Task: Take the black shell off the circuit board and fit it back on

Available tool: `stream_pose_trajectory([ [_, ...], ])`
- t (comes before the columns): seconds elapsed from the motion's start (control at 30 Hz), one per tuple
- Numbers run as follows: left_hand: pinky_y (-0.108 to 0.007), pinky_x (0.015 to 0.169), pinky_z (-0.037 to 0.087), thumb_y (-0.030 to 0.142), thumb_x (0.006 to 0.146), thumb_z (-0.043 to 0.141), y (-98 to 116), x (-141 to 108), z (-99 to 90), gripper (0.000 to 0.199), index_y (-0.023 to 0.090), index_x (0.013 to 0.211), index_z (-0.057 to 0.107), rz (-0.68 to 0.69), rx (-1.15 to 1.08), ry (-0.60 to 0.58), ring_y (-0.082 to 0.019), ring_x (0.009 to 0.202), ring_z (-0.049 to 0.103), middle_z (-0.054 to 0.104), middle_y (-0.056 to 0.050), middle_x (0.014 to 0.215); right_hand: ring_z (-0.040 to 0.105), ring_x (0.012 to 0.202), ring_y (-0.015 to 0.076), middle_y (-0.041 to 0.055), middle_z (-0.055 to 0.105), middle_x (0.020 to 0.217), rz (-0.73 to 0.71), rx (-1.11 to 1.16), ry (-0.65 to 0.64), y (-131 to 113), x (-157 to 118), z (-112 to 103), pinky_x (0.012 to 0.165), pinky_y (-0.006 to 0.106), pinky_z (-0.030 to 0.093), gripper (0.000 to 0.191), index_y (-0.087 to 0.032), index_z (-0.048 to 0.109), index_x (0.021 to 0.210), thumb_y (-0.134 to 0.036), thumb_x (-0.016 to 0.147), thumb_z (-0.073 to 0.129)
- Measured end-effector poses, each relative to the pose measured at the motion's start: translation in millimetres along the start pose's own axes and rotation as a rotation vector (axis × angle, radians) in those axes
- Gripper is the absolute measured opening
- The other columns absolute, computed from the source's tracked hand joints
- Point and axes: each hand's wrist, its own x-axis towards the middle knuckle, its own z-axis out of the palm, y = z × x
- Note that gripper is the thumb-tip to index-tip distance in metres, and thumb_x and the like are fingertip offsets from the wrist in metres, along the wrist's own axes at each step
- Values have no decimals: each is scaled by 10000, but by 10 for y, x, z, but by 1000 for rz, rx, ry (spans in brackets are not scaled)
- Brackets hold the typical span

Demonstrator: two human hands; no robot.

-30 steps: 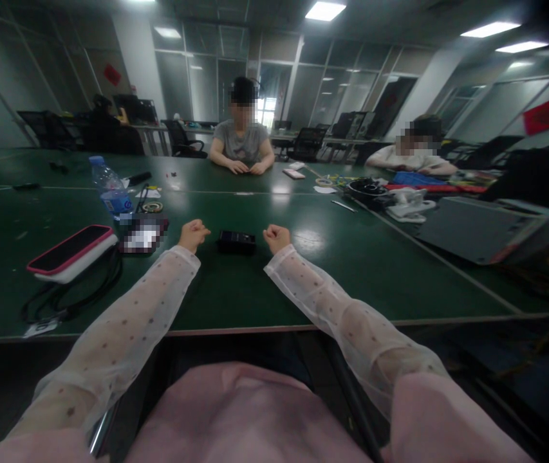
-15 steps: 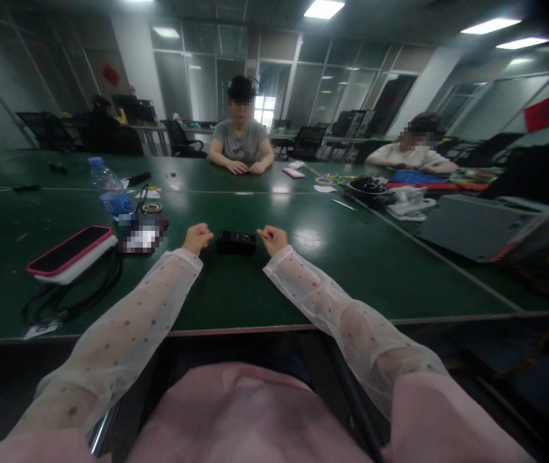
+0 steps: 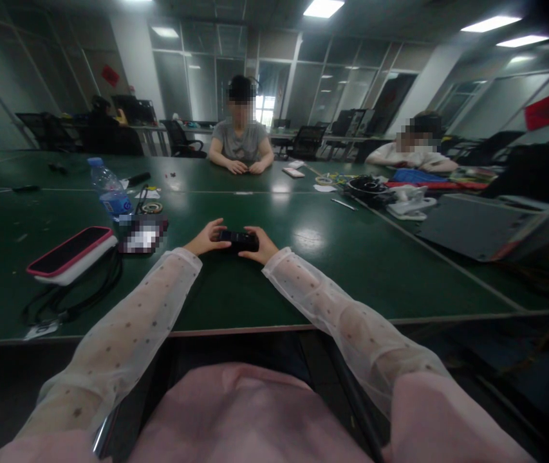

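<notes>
A small black box-shaped object (image 3: 236,242) sits on the green table (image 3: 255,296) in front of me; what kind of thing it is does not show. My left hand (image 3: 208,237) grips its left end, thumb along the near side and fingers behind. Around the right end curls my right hand (image 3: 261,245), thumb on the near side too. Parts of the fingers at the back are hidden by the object.
To the left are a phone in a pink case (image 3: 71,251), a blurred dark-cased item (image 3: 143,234) and a water bottle (image 3: 111,193). A grey panel (image 3: 472,225) and cables (image 3: 365,186) lie right. Opposite sits a person (image 3: 240,138); another person (image 3: 412,151) is at right.
Both hands were closed fists at either side of the black object. The fingers have opened and now close round its two ends.
</notes>
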Motion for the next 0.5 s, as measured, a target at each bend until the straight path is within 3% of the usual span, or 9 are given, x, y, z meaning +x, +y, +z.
stream_pose_trajectory([
  [0.17,-533,1039,309,220,522,839,-50,-21,-13,987,189,1374,342,101,174,-143,-329,1231,467,519,-165,1277,568,1018,251,80,568,1073,61,-34,-4,50,16,-29,908,447,465,576,-212,536,1097,-331,595,794],
  [0.3,-521,1032,327,220,535,832,-46,-26,2,947,173,1355,361,119,234,-151,-321,1216,486,518,-164,1289,602,959,241,67,610,1021,106,21,6,6,6,-41,877,433,482,544,-209,546,1049,-330,583,800],
  [0.5,-519,1009,363,192,526,828,-46,-14,29,809,131,1237,448,94,203,-109,-316,1177,525,570,-172,1226,602,964,243,63,618,1007,133,135,120,-74,-3,-50,856,422,490,534,-222,529,1025,-413,594,779],
])
